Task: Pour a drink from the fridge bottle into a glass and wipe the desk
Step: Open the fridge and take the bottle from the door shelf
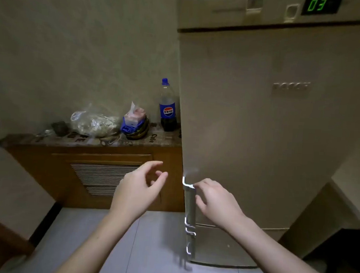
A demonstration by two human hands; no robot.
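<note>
A tall cream fridge [259,119] fills the right side, its door closed, with a shiny vertical handle [189,201] on its left edge. My right hand [215,200] is at the top of that handle, fingers curled beside it and touching it, holding nothing. My left hand [139,188] hovers open in front of the cabinet, left of the handle, fingers apart and empty. A cola bottle [167,106] with a blue cap and blue label stands upright on the counter against the fridge's left side, dark liquid low in it. No glass is in view.
A wooden cabinet [102,174] with a patterned top [154,140] and a slatted vent stands left of the fridge. On it lie a clear plastic bag [94,121], a tissue pack on a blue item [134,121] and a dark object [59,127]. Grey floor tiles [153,239] lie below.
</note>
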